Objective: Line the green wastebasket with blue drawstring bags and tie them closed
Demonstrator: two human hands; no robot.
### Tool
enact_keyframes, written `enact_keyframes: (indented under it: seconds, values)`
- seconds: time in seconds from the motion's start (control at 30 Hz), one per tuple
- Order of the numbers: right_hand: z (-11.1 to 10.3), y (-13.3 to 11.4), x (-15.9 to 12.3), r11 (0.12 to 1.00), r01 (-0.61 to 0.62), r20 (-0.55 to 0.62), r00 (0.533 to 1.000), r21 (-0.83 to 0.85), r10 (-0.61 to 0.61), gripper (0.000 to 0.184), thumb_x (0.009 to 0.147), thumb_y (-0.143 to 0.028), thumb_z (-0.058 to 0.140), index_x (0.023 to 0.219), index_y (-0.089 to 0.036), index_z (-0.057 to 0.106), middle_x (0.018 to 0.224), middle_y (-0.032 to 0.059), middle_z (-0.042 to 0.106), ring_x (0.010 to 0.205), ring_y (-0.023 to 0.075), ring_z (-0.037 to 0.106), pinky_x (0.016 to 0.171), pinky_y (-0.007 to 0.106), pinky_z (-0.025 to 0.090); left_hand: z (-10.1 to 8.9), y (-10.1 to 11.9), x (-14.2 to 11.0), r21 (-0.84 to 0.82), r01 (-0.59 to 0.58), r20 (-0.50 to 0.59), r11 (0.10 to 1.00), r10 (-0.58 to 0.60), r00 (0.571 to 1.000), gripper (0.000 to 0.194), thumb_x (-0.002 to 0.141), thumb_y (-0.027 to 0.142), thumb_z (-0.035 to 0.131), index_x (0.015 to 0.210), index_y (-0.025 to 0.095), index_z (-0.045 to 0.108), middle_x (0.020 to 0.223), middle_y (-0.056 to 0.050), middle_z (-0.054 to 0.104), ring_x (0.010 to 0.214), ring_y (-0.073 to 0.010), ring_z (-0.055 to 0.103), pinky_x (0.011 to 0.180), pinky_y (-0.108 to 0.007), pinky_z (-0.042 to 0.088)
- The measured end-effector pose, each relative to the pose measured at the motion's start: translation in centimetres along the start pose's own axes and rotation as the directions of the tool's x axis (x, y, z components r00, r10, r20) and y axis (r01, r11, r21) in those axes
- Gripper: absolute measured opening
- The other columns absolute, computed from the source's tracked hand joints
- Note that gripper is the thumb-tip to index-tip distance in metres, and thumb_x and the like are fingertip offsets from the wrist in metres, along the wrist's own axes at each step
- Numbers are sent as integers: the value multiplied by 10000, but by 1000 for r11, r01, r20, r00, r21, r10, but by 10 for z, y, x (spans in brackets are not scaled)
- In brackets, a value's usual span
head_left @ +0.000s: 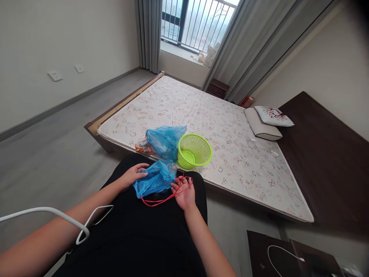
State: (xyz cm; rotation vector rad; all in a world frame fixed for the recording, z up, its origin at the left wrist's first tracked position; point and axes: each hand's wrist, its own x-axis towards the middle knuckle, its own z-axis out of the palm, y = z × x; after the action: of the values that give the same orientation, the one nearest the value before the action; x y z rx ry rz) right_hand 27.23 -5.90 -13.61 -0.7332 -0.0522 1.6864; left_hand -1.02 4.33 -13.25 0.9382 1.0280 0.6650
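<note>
A crumpled blue plastic bag (155, 179) with a red drawstring (158, 202) lies across my lap. My left hand (133, 177) holds the bag's left edge, thumb and fingers on the plastic. Palm up at the other end, my right hand (184, 195) has its fingers loosely curled, with the red string looped over them. Just beyond, on the mattress edge, a larger blue plastic bag (165, 140) rests against a lime-green mesh basket (192, 164). Some orange-and-clear plastic packaging (143, 146) sits partly under that bag's left side.
The bare mattress (230, 154) on a wooden bed frame (127, 100) spreads out before me. Pillows (263, 125) lie near the dark headboard (323, 154). A white cable (46, 209) crosses my left forearm. At lower right stands a dark nightstand (265, 250).
</note>
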Motion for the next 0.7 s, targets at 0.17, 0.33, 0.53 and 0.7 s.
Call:
enact_keyframes:
  seconds: [0.17, 0.33, 0.53, 0.7]
  values:
    - [-1, -7, -6, 999, 40, -24, 999, -29, -41, 394, 983, -580, 470, 991, -228, 646, 814, -22, 691, 393, 63, 415, 623, 295, 497, -9, 17, -8, -309, 95, -60, 946, -119, 991, 756, 706, 265, 917, 1376, 209, 571, 1111, -86, 741, 819, -164, 729, 782, -299, 605]
    - [-8, -26, -20, 995, 100, -104, 989, -29, -103, 330, 967, -543, 516, 955, -242, 649, 701, -69, 545, 378, 41, 260, 510, 233, 383, -14, 19, -12, -230, 81, -78, 970, -101, 992, 728, 696, 318, 911, 1340, 186, 598, 1001, -76, 749, 764, -179, 720, 701, -294, 585]
    - [7, -40, -36, 989, 110, -91, 989, -103, -120, 301, 916, -544, 635, 998, -255, 651, 799, -36, 589, 501, 60, 434, 488, 194, 371, -13, 29, -20, 502, -60, -181, 863, 173, 968, 489, 767, 423, 749, 1179, 165, 697, 1094, -126, 738, 1039, -320, 699, 891, -444, 561]
    - [53, -38, -45, 913, 172, 23, 984, -370, -176, 169, 926, -375, 694, 1007, -239, 634, 877, -22, 666, 485, 45, 496, 544, 222, 462, 37, 63, -40, 804, -420, 238, 422, 420, 876, 395, 901, 336, 624, 1273, 222, 691, 1436, -126, 610, 1411, -346, 473, 1198, -532, 313]
